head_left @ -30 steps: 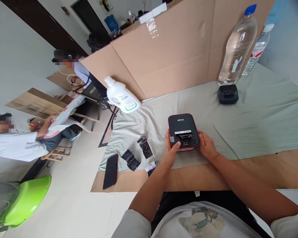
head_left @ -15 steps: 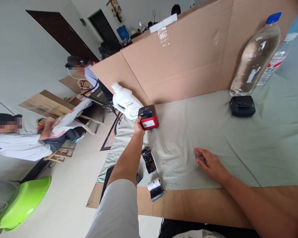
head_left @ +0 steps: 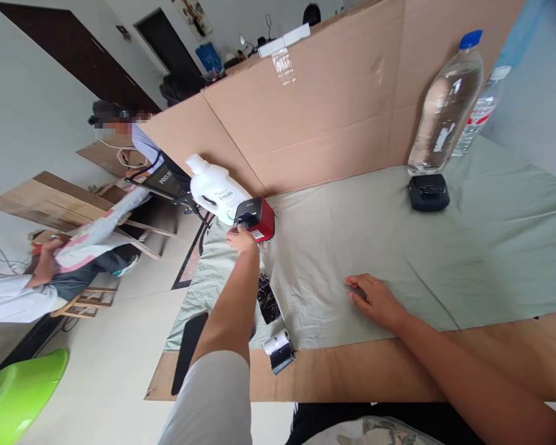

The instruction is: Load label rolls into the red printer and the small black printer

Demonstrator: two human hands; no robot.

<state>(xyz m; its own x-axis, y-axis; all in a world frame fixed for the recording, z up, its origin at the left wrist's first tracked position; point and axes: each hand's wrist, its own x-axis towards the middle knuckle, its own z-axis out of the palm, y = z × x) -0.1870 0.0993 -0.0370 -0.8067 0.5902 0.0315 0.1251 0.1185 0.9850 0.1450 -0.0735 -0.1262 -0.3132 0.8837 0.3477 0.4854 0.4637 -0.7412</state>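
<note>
A red-and-black box-shaped device [head_left: 262,224] with a label on its front stands at the table's left end, by a white jug-shaped bottle [head_left: 219,191]. My left hand [head_left: 243,239] is at its front left corner, fingers bent against that side; the fingertips are partly hidden. Over the cloth in the middle, my right hand [head_left: 374,300] holds nothing, with thumb and fingers apart. Between me and the device lie a black sheet with white lines [head_left: 267,300] and a small white roll with a dark loose end [head_left: 280,351].
A black case [head_left: 429,192] sits at the right, before a large blue-capped bottle [head_left: 447,117] and a smaller bottle [head_left: 484,114]. A cardboard wall [head_left: 324,105] closes the far side. A dark phone-like slab [head_left: 189,352] lies by the left edge. Two people are off left.
The view has shifted, moving the scene leftward. My left hand has slid toward the near left corner of the device, which looks turned a little. My right hand keeps its pose.
</note>
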